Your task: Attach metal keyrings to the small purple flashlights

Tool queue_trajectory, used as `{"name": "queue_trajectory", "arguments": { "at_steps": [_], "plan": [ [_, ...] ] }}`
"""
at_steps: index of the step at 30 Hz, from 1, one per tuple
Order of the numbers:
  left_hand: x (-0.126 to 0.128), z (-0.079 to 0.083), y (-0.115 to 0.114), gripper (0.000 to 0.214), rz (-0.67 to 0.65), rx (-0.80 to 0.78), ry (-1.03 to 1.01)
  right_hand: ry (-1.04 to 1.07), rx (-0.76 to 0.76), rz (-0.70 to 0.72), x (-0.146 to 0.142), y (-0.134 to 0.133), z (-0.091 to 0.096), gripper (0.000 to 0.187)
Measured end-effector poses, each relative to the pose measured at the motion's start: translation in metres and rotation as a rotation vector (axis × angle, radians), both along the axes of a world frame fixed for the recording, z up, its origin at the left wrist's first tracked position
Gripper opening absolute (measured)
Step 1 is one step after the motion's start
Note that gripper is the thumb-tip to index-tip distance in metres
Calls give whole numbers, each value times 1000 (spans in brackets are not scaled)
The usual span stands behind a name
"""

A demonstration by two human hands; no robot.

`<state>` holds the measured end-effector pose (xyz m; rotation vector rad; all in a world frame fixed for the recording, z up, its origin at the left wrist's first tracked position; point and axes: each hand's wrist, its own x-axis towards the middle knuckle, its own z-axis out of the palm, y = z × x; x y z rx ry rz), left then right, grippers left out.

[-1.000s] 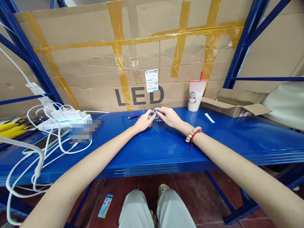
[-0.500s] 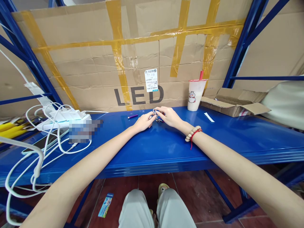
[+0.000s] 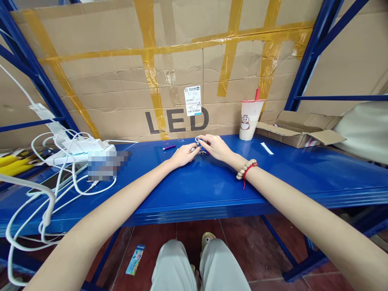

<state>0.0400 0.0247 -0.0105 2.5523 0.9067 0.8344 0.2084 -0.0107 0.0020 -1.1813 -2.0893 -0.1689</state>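
Both my hands meet at the back middle of the blue metal shelf (image 3: 212, 190). My left hand (image 3: 182, 154) is closed, its fingertips pinching small metal pieces of a key ring bunch (image 3: 200, 148). My right hand (image 3: 216, 147) is closed too and pinches the silver ring at the top of the same bunch. The bunch rests partly on the shelf between the two hands, and its parts are too small to make out. A bead bracelet with a red string (image 3: 247, 170) is on my right wrist.
A small purple pen-like stick (image 3: 169, 147) lies left of my hands. A drink cup with a red straw (image 3: 250, 120) and an open cardboard box (image 3: 300, 131) stand at the right. White chargers and cables (image 3: 72, 151) crowd the left. Taped cardboard marked LED (image 3: 177, 121) backs the shelf.
The hands stay together on the key ring bunch with only slight finger shifts. The view has tilted a little.
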Motion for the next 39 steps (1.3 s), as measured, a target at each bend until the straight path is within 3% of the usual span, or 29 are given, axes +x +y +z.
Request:
{"name": "queue_trajectory", "arguments": {
  "at_steps": [39],
  "plan": [
    [-2, 0, -1, 36, -2, 8, -35, 2, -36, -6, 1, 0, 0, 28]
  ]
}}
